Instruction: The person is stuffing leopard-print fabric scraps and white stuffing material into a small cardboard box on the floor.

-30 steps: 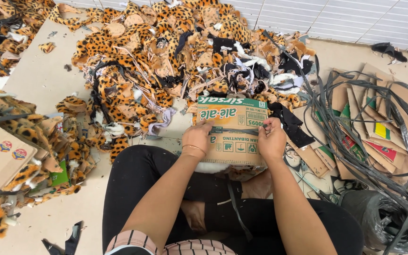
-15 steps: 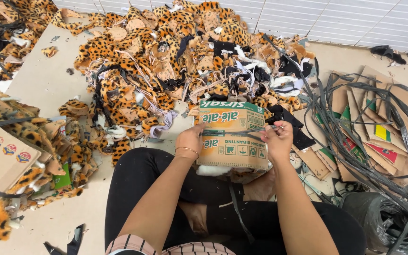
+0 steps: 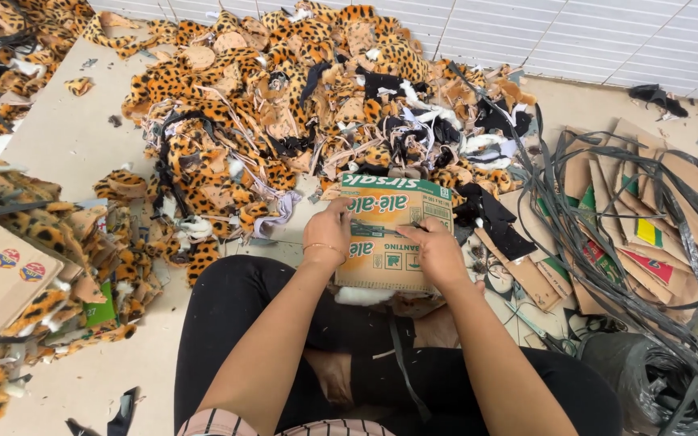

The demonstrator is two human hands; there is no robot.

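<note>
A brown cardboard piece (image 3: 389, 258) with green print rests on my lap, over white fluffy stuffing. My left hand (image 3: 329, 230) presses on its left side, fingers at the upper edge. My right hand (image 3: 436, 252) lies on its right half and holds a thin dark strap (image 3: 381, 230) that crosses the cardboard towards my left hand. A gold bangle sits on my left wrist. I sit cross-legged in black trousers.
A big heap of leopard-print plush scraps (image 3: 300, 97) lies ahead on the floor. More scraps and a strapped cardboard bundle (image 3: 2, 274) are at left. Flat cardboard pieces and tangled black straps (image 3: 632, 226) lie at right. A tiled wall (image 3: 575, 36) runs behind.
My hands moved from gripping the cardboard's lower sides to its middle, both now closer together on a strap across it. The view shifted slightly.
</note>
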